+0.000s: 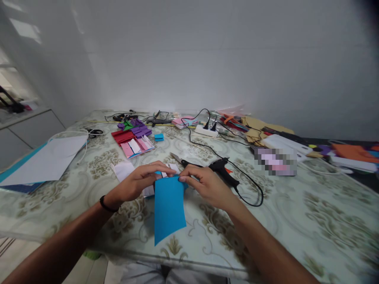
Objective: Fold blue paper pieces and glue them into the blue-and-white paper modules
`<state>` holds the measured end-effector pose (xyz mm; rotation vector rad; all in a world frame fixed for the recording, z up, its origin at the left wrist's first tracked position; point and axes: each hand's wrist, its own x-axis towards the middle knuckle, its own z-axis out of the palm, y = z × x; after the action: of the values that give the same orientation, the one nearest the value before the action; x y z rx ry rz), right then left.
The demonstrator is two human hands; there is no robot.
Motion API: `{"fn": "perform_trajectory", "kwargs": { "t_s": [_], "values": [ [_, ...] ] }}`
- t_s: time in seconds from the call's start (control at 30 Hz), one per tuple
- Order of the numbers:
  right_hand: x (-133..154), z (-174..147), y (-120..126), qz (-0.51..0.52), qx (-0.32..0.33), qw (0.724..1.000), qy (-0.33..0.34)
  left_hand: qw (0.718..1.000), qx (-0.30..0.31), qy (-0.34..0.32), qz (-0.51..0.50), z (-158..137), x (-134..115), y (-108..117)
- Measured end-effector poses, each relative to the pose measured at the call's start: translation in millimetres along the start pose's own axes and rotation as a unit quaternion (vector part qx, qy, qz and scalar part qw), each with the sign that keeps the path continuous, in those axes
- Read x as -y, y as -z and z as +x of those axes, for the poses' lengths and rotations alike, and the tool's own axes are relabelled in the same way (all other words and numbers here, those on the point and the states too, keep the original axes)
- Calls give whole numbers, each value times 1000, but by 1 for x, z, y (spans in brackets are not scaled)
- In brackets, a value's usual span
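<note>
A sheet of blue paper (pixel 169 209) hangs from both hands above the near part of the table, its lower end curling toward me. My left hand (pixel 141 179) pinches the sheet's top edge from the left, with a dark band on the wrist. On the other side, my right hand (pixel 204 181) grips the top right corner between thumb and fingers. Behind the sheet lie paper pieces in white and blue, partly hidden by my hands. Just past my right hand are scissors (pixel 185 162) and a black glue gun (pixel 223 171) with its cord.
Stacked white and blue sheets (pixel 49 159) lie at left. Folded paper in red (pixel 122 137), purple (pixel 140 131) and pink (pixel 137 148) sits beyond, near a small blue piece (pixel 159 137). A white power strip (pixel 206 131) with cables and coloured paper (pixel 355 152) are farther right.
</note>
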<state>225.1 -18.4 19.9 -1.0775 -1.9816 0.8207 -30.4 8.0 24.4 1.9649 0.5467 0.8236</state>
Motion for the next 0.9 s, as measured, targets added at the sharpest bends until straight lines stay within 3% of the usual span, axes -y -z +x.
{"fn": "perform_trajectory", "kwargs": {
  "t_s": [0.37,0.6,0.9],
  "values": [
    [1,-1,4,-4,-20,1000,-19,998,28,-48,-30,2,4,2],
    [1,-2,4,12,-57,998,-33,999,21,-16,-27,0,3,2],
    [5,-4,4,34,-71,996,-53,998,28,-56,22,-1,0,8]
  ]
}}
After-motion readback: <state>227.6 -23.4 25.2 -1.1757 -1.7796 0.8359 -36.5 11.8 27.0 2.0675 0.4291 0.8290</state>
